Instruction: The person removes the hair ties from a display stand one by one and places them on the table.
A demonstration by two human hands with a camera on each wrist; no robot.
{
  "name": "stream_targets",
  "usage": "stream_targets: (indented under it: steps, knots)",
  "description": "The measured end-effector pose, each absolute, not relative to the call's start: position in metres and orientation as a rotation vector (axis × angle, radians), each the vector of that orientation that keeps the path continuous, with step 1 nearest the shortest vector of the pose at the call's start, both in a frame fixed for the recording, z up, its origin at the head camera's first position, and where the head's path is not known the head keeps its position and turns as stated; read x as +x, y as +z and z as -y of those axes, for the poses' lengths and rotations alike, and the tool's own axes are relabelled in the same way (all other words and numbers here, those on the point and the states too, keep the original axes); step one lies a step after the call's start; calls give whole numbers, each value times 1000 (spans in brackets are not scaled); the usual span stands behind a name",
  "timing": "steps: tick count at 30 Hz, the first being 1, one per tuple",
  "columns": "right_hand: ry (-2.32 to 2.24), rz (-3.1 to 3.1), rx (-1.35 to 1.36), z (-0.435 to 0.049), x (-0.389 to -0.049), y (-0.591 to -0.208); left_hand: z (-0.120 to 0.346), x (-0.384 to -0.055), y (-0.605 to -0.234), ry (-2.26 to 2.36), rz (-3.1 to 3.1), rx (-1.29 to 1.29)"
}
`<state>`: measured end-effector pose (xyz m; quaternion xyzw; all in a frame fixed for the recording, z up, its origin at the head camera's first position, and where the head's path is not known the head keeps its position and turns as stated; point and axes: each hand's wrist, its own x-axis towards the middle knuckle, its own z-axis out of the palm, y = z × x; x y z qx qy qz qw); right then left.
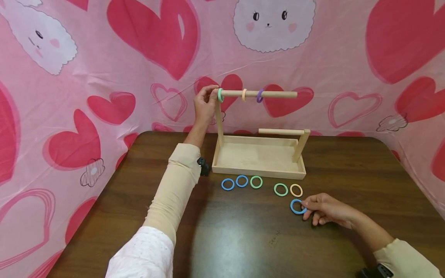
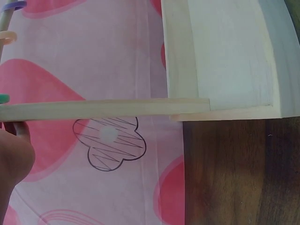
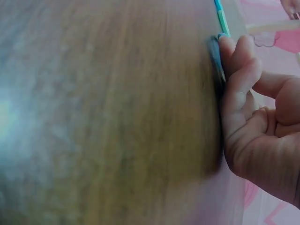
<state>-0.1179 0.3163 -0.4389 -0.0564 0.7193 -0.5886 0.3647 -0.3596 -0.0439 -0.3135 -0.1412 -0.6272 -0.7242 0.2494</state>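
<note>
At the top of the left post of a wooden stand [image 1: 257,173], my left hand [image 1: 206,104] grips the post's upper end, with the thumb beside a mint green ring [image 1: 220,95]. That ring hangs at the left end of the upper dowel [image 1: 281,94]; a peach ring [image 1: 244,95] and a purple ring [image 1: 259,95] hang farther right. In the left wrist view the post [image 2: 117,108] runs from the hand to the tray base. My right hand [image 1: 328,210] pinches the right edge of a blue ring [image 1: 296,212] low over the table; the right wrist view shows it mostly hidden.
On the brown table [image 1: 243,243], before the tray, lie two blue rings [image 1: 228,184], two green rings [image 1: 281,190] and another peach ring [image 1: 296,190]. A lower dowel [image 1: 281,131] juts left from the short right post [image 1: 301,146]. A pink heart-patterned cloth [image 1: 121,50] hangs behind.
</note>
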Motion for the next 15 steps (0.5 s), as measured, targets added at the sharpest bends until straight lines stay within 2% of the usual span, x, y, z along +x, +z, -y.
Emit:
stream_targets:
  steps: [15]
  knots:
    - [-1482,-2036,-174,-305,-118,-437,44,-358,-313,-1950,1717,-389]
